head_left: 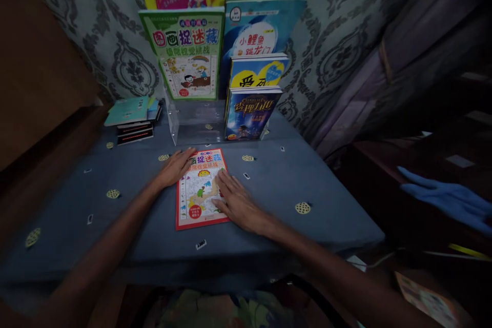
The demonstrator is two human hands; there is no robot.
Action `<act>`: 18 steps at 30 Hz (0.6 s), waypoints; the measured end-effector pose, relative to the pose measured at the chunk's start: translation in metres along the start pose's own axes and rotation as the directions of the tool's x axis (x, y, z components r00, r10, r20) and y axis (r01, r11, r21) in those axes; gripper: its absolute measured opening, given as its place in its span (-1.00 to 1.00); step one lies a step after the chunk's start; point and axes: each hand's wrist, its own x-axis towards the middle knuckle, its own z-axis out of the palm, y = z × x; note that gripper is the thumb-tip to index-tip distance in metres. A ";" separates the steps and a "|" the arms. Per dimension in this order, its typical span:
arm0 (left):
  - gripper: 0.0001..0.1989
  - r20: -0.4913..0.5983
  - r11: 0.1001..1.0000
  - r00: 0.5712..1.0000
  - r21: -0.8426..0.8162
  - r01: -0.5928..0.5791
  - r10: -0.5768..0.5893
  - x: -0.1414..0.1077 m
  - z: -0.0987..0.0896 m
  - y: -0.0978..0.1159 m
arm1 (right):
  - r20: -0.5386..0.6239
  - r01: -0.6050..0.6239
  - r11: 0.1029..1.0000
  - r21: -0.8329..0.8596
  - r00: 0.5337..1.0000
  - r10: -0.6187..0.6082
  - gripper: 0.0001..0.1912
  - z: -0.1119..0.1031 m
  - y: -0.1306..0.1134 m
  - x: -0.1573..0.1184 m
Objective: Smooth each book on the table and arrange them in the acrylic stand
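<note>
A red-bordered children's picture book [202,205] lies flat on the blue-grey tablecloth, its colourful cover facing up. My left hand [176,166] rests at its upper left edge, fingers stretched out over the corner. Across the right side of the cover lies my right hand [239,200], flat with fingers spread. Behind the book stands a clear tiered rack [198,125]. On its left tier leans a green-bordered picture book [190,56]. A dark blue book [251,115] stands at the lower right, with a yellow and blue book [258,73] behind it.
A stack of books [130,118] sits at the table's back left. Taller upright books, including a light blue one [263,31], fill the rack's rear. A patterned curtain [330,51] hangs behind. Blue gloves [446,197] lie right of the table [277,215].
</note>
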 end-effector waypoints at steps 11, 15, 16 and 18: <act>-0.49 -0.277 0.964 0.924 -0.031 0.265 -0.263 -0.028 0.018 0.023 | -0.114 -0.230 0.971 -0.068 0.968 0.222 -0.27 0.000 0.008 0.069; -0.46 -0.312 0.931 0.886 -0.240 0.276 -0.343 -0.034 0.026 0.037 | -0.147 -0.234 0.969 -0.076 0.964 0.221 -0.29 0.003 0.006 0.069; -0.46 -0.318 0.914 0.876 -0.306 0.268 -0.363 -0.033 0.028 0.037 | -0.145 -0.238 0.969 -0.074 0.963 0.225 -0.29 0.003 0.006 0.069; -0.48 -0.315 0.851 0.849 -0.460 0.254 -0.424 -0.029 0.030 0.035 | -0.133 -0.257 0.964 -0.069 0.960 0.247 -0.29 0.000 0.004 0.068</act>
